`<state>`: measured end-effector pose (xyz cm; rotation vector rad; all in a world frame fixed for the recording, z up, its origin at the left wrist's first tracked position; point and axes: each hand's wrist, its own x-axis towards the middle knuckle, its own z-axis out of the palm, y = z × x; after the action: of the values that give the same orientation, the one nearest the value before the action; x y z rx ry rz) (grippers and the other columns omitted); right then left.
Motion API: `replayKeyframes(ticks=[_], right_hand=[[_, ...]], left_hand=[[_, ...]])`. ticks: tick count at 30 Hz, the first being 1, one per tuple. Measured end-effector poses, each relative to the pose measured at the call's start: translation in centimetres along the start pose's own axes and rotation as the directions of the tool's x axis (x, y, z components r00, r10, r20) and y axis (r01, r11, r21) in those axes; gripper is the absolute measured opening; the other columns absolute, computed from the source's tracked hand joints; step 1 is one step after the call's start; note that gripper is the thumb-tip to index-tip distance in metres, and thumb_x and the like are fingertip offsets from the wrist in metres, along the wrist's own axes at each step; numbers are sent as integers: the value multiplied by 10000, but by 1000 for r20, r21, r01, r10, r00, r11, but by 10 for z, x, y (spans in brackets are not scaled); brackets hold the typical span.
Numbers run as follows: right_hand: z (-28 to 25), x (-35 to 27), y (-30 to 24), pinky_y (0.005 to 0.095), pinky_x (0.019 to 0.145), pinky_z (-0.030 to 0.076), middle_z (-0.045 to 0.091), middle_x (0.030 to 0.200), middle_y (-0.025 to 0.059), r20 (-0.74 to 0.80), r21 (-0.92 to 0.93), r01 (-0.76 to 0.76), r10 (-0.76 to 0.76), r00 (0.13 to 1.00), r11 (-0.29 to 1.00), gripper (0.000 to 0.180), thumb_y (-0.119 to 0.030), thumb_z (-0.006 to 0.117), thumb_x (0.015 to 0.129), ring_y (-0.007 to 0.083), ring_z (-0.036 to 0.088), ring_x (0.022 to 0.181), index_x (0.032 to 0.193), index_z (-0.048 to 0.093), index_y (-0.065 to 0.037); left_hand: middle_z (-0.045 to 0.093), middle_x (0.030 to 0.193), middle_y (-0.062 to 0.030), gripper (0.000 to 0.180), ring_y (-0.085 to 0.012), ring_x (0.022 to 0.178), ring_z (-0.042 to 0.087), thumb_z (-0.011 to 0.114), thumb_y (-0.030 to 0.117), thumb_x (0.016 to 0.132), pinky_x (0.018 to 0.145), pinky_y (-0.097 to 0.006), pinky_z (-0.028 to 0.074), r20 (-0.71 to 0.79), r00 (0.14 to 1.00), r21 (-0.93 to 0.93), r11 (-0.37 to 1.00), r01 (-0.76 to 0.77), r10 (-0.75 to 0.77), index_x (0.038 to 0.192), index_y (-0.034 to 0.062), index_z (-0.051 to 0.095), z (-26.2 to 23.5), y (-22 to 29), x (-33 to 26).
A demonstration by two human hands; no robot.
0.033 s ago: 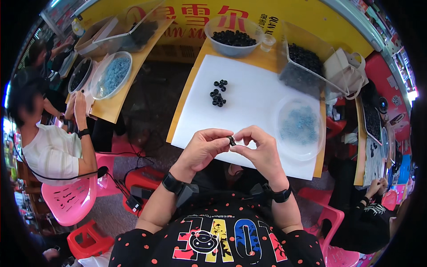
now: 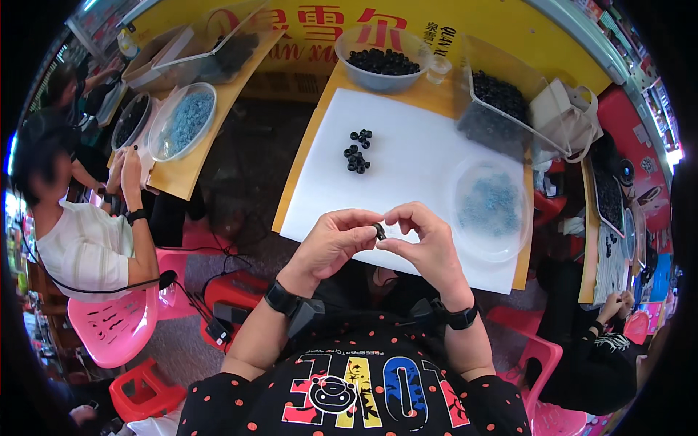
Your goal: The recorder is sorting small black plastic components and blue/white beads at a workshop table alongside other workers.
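Over the near edge of the white-covered table, my left hand (image 2: 342,236) pinches a small black round piece (image 2: 379,232) between thumb and forefinger. My right hand (image 2: 425,240) meets it from the other side, with thumb and forefinger curled about the piece's edge. Whether anything smaller sits between the right fingertips is too small to tell. Farther up the white sheet (image 2: 414,145) lies a loose cluster of several like black pieces (image 2: 356,161). To the right of my hands is a shallow clear round tray (image 2: 500,251) of tiny light-blue bits (image 2: 491,203).
At the far edge stand a clear bowl (image 2: 392,81) of black pieces and a small clear cup (image 2: 438,70). A clear bin (image 2: 491,134) of black pieces and a white bag (image 2: 560,112) are at the right. Co-workers sit at tables on both sides; a pink chair (image 2: 116,327) stands left.
The fingers of my right hand have shifted very slightly around the black piece. Everything on the table lies as before.
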<state>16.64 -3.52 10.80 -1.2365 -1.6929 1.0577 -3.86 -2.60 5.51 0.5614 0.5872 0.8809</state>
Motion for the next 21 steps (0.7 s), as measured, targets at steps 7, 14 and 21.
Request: replayKeyframes(ticks=[7, 14, 21], right_hand=[[-2, 0, 10, 290, 719, 510, 730, 920, 35, 208, 96, 13, -32, 978, 995, 364, -138, 828, 768, 139, 615, 817, 1124, 753, -119], [6, -9, 23, 285, 657, 497, 713, 837, 49, 188, 123, 38, -61, 980, 992, 355, -111, 805, 789, 143, 614, 730, 1139, 759, -149], [21, -17, 33, 279, 633, 491, 684, 777, 57, 123, -1, 15, -15, 992, 1000, 309, -101, 791, 803, 138, 609, 675, 1110, 762, -126]], left_hand=[[710, 1015, -86, 514, -129, 844, 679, 740, 18, 874, 778, -267, 584, 67, 985, -25, 987, 158, -156, 1338, 2, 517, -2, 5, 4], [713, 1008, -84, 557, -130, 841, 686, 741, 4, 872, 775, -258, 586, 66, 977, -33, 978, 206, -204, 1367, -11, 486, -3, 3, 0], [681, 1122, -101, 600, -136, 914, 694, 733, 27, 884, 802, -271, 594, 89, 967, -99, 963, 249, -241, 1405, -21, 439, -29, -20, 2]])
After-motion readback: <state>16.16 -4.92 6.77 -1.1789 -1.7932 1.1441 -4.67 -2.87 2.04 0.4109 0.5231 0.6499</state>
